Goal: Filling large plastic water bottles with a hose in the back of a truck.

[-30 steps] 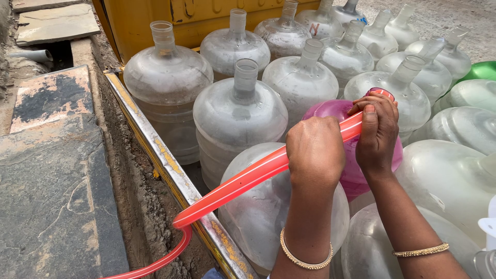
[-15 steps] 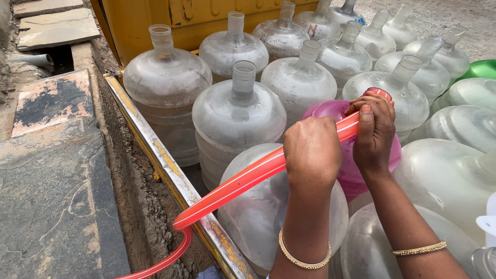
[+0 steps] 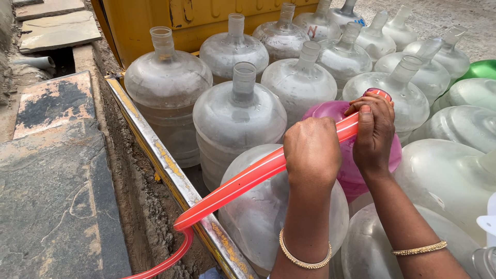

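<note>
Left of both hands, a metal rail (image 3: 170,170) was crossed by the red hose (image 3: 243,181), which rose to the left hand (image 3: 311,150), closed in a full grip around it. Just right, the right hand (image 3: 374,132) was wrapped around the hose end above a pink jug (image 3: 338,116), ringed by clear water jugs (image 3: 237,116).

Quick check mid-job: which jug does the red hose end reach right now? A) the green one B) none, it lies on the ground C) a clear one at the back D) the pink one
D: both hands grip the red hose, and the right hand holds its end over the pink jug.
</note>
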